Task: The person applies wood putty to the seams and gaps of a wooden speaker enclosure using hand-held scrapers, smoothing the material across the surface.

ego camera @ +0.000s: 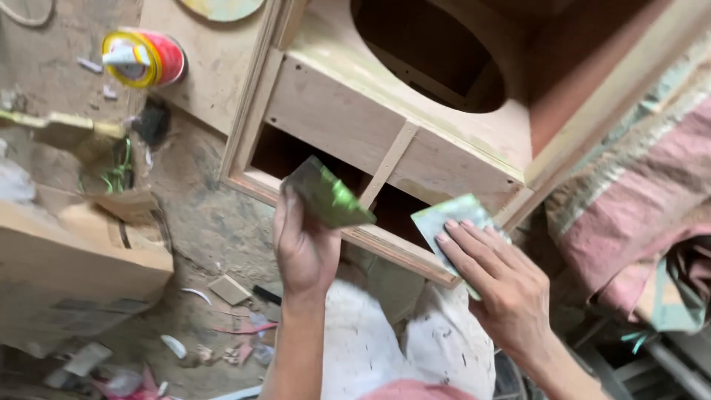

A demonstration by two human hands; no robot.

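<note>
Dusty workshop floor (200,215) spreads on the left, littered with scraps, with a red and yellow can (144,57) at the far left. From the head view, a plywood cabinet (415,111) with a round hole lies in the middle. Left hand (304,248) grasps a green-smeared scraper (326,194), its blade slanting to the far right over the cabinet's near rim. Right hand (500,278) presses flat fingers on a pale green-stained card (455,222), just right of the scraper, its long axis running near to far. Both hands are near the rim; the left is slightly nearer the open slot.
</note>
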